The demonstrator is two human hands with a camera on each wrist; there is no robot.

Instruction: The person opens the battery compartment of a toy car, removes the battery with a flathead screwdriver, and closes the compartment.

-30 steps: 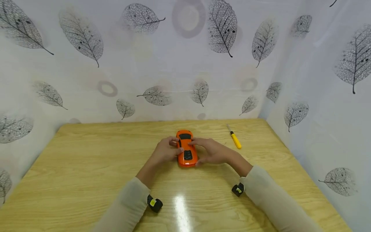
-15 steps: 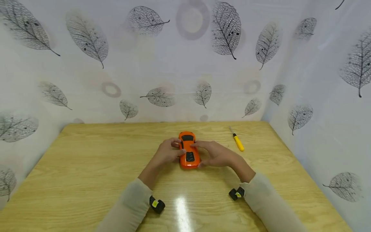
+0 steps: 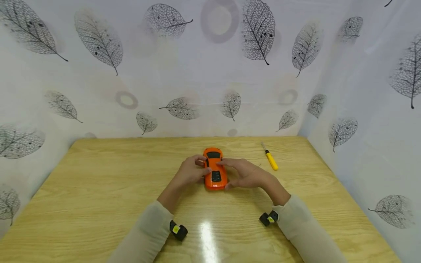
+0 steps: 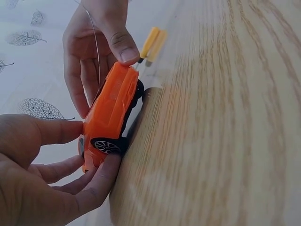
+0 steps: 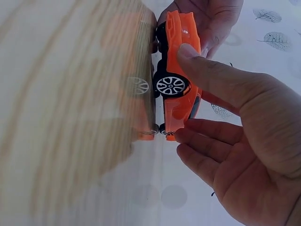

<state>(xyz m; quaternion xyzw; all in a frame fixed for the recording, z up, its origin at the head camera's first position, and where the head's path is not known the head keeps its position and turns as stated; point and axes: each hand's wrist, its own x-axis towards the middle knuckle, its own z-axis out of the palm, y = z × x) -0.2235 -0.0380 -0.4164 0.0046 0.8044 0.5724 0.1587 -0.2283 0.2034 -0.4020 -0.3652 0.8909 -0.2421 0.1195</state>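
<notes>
An orange toy car stands on the wooden table, its rear toward me, with dark windows and a dark rear panel. My left hand grips its left side, the thumb on top and the fingers down along the flank by a wheel, as the left wrist view shows. On the other side my right hand holds the car, its thumb at the rear corner and its fingertips along the right flank and roof edge. In the right wrist view the silver-spoked wheel sits close over the glossy tabletop.
A screwdriver with a yellow handle lies to the right of the right hand, its shaft pointing away. Behind the table and along its sides hangs a white leaf-patterned curtain. A thin wire crosses in front of the right hand.
</notes>
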